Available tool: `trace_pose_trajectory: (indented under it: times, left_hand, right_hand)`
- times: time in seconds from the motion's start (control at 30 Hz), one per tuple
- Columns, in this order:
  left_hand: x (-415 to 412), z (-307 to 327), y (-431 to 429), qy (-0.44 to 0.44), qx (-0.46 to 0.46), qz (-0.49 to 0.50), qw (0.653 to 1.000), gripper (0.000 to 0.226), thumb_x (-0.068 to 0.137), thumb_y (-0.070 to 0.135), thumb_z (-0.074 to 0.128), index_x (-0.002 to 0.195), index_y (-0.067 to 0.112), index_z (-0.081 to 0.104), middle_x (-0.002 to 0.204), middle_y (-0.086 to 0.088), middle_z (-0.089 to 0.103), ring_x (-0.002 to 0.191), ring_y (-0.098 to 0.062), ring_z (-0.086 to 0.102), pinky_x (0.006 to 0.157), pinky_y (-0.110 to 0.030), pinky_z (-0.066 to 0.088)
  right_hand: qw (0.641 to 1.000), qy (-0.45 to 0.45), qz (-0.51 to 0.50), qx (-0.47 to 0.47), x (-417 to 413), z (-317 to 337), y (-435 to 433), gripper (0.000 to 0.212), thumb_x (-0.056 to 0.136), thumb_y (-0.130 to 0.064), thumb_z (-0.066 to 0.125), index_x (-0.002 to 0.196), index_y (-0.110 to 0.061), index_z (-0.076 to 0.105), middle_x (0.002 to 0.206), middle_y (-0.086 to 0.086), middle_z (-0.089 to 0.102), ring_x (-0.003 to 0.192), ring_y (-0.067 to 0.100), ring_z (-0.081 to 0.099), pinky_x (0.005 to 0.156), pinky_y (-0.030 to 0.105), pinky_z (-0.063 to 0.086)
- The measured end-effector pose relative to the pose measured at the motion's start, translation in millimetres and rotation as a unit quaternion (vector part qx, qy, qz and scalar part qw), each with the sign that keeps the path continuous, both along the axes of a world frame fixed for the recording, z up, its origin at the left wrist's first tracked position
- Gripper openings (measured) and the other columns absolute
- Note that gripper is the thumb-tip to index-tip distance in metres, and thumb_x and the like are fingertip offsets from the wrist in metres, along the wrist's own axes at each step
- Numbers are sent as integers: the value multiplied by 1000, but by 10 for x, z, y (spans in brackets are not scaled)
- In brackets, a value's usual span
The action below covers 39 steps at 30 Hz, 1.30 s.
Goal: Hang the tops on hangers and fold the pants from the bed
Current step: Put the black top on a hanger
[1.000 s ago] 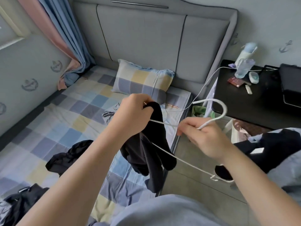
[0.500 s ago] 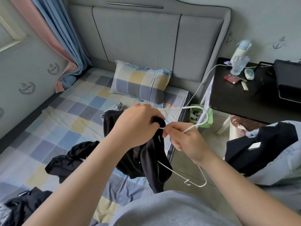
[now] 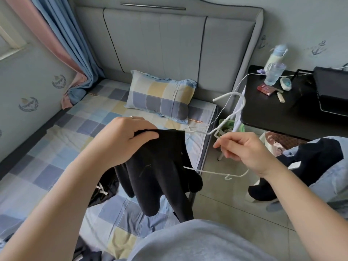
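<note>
Black top (image 3: pixel 160 166): left hand (image 3: pixel 128 136) pinches its upper edge.
Hanger (image 3: pixel 207 171): right hand (image 3: pixel 243 149) pinches it; one end inside.
Next: we'd seat the other shoulder.

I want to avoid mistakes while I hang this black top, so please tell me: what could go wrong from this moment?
1. Only one end of the white hanger reaches into the black top, which the left hand pinches by its upper edge; the top may slide off the hanger.
2. The hanger's hook, steered by the right hand, appears close to the white cable running to the bed, so it might snag it.
</note>
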<state>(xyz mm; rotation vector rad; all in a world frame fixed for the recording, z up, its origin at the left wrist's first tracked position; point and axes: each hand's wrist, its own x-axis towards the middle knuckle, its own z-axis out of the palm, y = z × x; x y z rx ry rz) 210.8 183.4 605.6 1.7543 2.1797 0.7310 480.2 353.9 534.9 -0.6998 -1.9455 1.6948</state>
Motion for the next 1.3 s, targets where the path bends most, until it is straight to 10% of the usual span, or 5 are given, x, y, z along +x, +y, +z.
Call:
trace_pose_trajectory:
  times: [0.4,0.57,0.83,1.0,1.3]
  left_hand:
    - [522,-360,126,-53,18,-46,997,22,99,28,60,91,14,73,72,2,61,70,-15,55,68,-34,43]
    - [545,-403,85,-117,69,52,989,22,99,22,60,85,8,70,64,6,58,50,-1,48,50,-11,34]
    - [646,-364,161,-178,120,136,967,26,100,26,55,84,9,67,70,-12,63,67,-28,55,62,-43,44]
    - [639,-384,129,-187,126,129,966,29,99,24,55,80,3,62,72,-21,57,67,-34,50,59,-44,40]
    - [543,-538,67,-218,100,117,964,40,100,20,57,64,9,44,54,3,31,49,-10,27,49,-27,21]
  right_hand:
    - [992,-74,29,100,-282,27,-305,14,97,-25,64,96,-30,77,75,-5,67,71,21,61,73,25,49]
    - [948,29,-133,288,-195,-60,-421,16,94,-13,63,108,-13,71,106,-9,67,106,12,63,90,24,48]
    - [990,-100,31,96,-537,-296,-609,45,94,-23,67,134,-37,52,127,-19,59,120,-2,52,98,15,39]
    - [993,-88,5,76,-649,-334,-590,19,88,-33,63,91,-14,64,92,8,63,94,27,62,90,51,50]
    - [977,-194,71,53,-477,-846,-490,10,96,-31,59,98,-28,69,92,-10,74,89,5,69,87,34,53]
